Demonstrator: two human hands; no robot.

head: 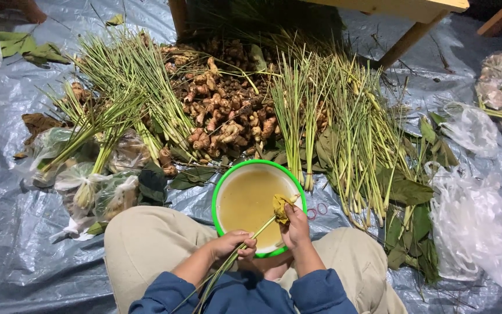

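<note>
Person seated cross-legged on a grey tarp (7,232), blue sleeves low in frame. Left hand (233,244) is closed around a lemongrass stalk (260,228) partway up its length, leafy end trailing back toward the lap; right hand (296,228) pinches a yellow scrub cloth (280,208) against the stalk's base, both just above the near rim of the green-rimmed basin (216,197) of murky yellowish water. To do this wipe well, judging from the grip — keep the left hand firm so the stalk doesn't spin, wrap the cloth fully round the bulb end, pull along the length, dip when the cloth loads up. Two red rubber bands (316,209) lie just right of the basin. Beyond it, a ginger root pile (228,110) between loose lemongrass bunches (350,128) — plastic bags (472,221) far right.
</note>
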